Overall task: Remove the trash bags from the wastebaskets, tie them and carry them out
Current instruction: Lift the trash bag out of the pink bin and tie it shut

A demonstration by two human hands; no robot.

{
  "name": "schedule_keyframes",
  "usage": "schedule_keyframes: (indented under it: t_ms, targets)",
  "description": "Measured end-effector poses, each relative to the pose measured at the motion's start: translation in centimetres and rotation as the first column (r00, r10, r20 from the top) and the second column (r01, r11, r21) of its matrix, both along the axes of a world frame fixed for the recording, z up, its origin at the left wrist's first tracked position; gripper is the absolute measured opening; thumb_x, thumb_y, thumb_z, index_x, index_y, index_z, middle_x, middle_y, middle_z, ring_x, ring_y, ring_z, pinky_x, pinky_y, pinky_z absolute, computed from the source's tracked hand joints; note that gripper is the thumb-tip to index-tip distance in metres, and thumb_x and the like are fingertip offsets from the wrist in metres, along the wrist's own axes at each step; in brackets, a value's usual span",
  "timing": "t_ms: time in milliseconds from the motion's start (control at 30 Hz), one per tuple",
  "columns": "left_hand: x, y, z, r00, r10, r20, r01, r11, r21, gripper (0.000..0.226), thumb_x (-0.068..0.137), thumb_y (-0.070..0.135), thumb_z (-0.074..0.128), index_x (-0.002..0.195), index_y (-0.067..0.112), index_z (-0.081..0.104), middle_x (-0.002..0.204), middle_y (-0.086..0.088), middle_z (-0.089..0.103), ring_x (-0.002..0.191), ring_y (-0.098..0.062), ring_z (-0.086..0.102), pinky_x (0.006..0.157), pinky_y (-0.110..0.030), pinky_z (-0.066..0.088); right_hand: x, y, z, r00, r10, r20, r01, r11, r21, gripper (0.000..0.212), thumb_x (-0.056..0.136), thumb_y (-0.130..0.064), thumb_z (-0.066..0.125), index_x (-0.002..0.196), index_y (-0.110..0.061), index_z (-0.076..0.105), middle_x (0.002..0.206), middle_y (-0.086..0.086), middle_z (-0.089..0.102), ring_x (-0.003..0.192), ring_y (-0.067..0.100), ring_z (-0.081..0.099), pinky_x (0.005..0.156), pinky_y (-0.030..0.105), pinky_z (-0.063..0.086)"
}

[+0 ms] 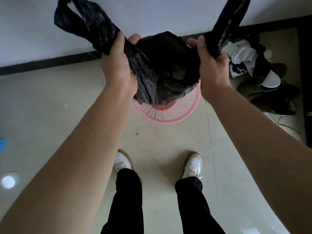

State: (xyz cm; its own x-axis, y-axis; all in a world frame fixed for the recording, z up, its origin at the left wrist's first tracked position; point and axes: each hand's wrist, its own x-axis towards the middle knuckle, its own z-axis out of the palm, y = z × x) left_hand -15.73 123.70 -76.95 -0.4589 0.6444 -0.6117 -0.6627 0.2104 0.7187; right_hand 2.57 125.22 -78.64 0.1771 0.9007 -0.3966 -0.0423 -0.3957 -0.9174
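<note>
Upright, trash bag [162, 68] over wastebasket [170, 114]

Crinkled black plastic trash bag [160, 65], centre frame: black, greyish sheen on folds. Round pink plastic lattice wastebasket [170, 114] at 6 o'clock of bag: pale pink, grid of small holes. Square-tiled floor [67, 107]: pale beige, thin dark grout lines. Wall [33, 31] at 12 o'clock: white, black baseboard. Low lace-up shoes [192, 166] at 6 o'clock: white, tan edging. Trousers: black.
</note>
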Motion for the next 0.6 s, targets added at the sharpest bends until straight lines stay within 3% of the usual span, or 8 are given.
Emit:
schedule_keyframes:
  t_ms: [67, 133, 200, 233, 300, 400, 500, 600]
  targets:
    - [-0.9, 0.4, 2.1, 0.983, 0.041, 0.181, -0.039, 0.999, -0.014, 0.033, 0.098, 0.024, 0.061, 0.072, 0.007, 0.052, 0.064, -0.008, 0.057, 0.072, -0.026, 0.065, 0.095, -0.051, 0.054, 0.0, 0.6, 2.2, 0.987, -0.076, -0.143, 0.065, 0.995, -0.080, 0.030, 0.096, -0.026, 0.066, 0.097, 0.004, 0.067, 0.090, 0.013, 0.074, 0.090, 0.026, 0.073, 0.091, 0.042, 0.059]
    - [-1.8, -0.1, 4.6, 0.979, 0.010, 0.202, -0.003, 1.000, -0.031, 0.047, 0.093, 0.037, 0.067, 0.060, 0.015, 0.041, 0.056, -0.002, 0.043, 0.057, -0.019, 0.053, 0.095, -0.044, 0.055, 0.1, 0.7, 4.0, 0.984, -0.077, -0.160, 0.052, 0.987, -0.152, 0.042, 0.089, -0.032, 0.073, 0.109, 0.002, 0.058, 0.079, 0.006, 0.063, 0.077, 0.020, 0.068, 0.082, 0.041, 0.061]
    - [-2.7, -1.6, 7.3, 0.989, -0.096, 0.109, 0.103, 0.993, -0.062, 0.042, 0.084, 0.041, 0.076, 0.067, 0.018, 0.045, 0.056, 0.001, 0.037, 0.053, -0.015, 0.045, 0.090, -0.037, 0.056, 0.2, 0.4, 5.9, 0.995, 0.026, -0.095, -0.043, 0.983, -0.181, 0.062, 0.074, -0.047, 0.080, 0.115, -0.007, 0.057, 0.075, -0.002, 0.058, 0.070, 0.014, 0.062, 0.078, 0.040, 0.057]
    - [-3.2, -2.4, 8.8, 0.987, -0.161, 0.021, 0.162, 0.984, -0.080, 0.035, 0.082, 0.037, 0.080, 0.075, 0.018, 0.051, 0.056, 0.002, 0.037, 0.052, -0.013, 0.042, 0.087, -0.035, 0.055, 0.1, 0.3, 7.3, 0.994, 0.095, -0.045, -0.102, 0.978, -0.180, 0.055, 0.073, -0.052, 0.078, 0.108, -0.013, 0.060, 0.071, -0.005, 0.058, 0.067, 0.013, 0.059, 0.077, 0.039, 0.054]
    - [-4.1, -3.9, 11.3, 0.966, -0.203, -0.158, 0.186, 0.976, -0.115, 0.023, 0.086, 0.025, 0.078, 0.088, 0.014, 0.058, 0.051, 0.004, 0.038, 0.050, -0.012, 0.040, 0.087, -0.039, 0.053, -0.4, -0.4, 10.0, 0.969, 0.241, 0.057, -0.227, 0.955, -0.191, 0.031, 0.090, -0.054, 0.062, 0.086, -0.023, 0.063, 0.060, -0.006, 0.054, 0.058, 0.011, 0.052, 0.069, 0.029, 0.047]
    - [-4.9, -6.4, 16.4, 0.979, -0.061, -0.193, 0.039, 0.992, -0.116, 0.028, 0.099, 0.032, 0.060, 0.083, 0.009, 0.065, 0.050, -0.001, 0.030, 0.050, -0.019, 0.042, 0.083, -0.039, 0.059, -2.1, -2.2, 14.1, 0.875, 0.441, 0.198, -0.405, 0.892, -0.199, 0.049, 0.098, -0.060, 0.040, 0.069, -0.023, 0.054, 0.055, -0.002, 0.050, 0.055, 0.016, 0.049, 0.061, 0.028, 0.041]
    - [-5.9, -9.1, 21.1, 0.978, 0.203, -0.050, -0.207, 0.976, -0.069, 0.046, 0.098, 0.042, 0.057, 0.063, 0.015, 0.044, 0.055, -0.001, 0.024, 0.044, -0.019, 0.039, 0.073, -0.038, 0.060, -4.5, -4.7, 17.6, 0.698, 0.627, 0.346, -0.580, 0.778, -0.241, 0.051, 0.102, -0.054, 0.037, 0.064, -0.022, 0.045, 0.058, -0.002, 0.048, 0.057, 0.020, 0.047, 0.052, 0.030, 0.032]
    - [-9.1, -12.2, 23.0, 0.956, 0.290, 0.038, -0.288, 0.957, -0.039, 0.049, 0.098, 0.048, 0.055, 0.062, 0.021, 0.035, 0.059, 0.003, 0.022, 0.044, -0.016, 0.028, 0.061, -0.030, 0.052, -7.7, -6.8, 19.6, 0.692, 0.669, 0.271, -0.617, 0.743, -0.259, 0.053, 0.102, -0.055, 0.037, 0.068, -0.016, 0.050, 0.061, 0.001, 0.047, 0.056, 0.020, 0.044, 0.052, 0.030, 0.030]
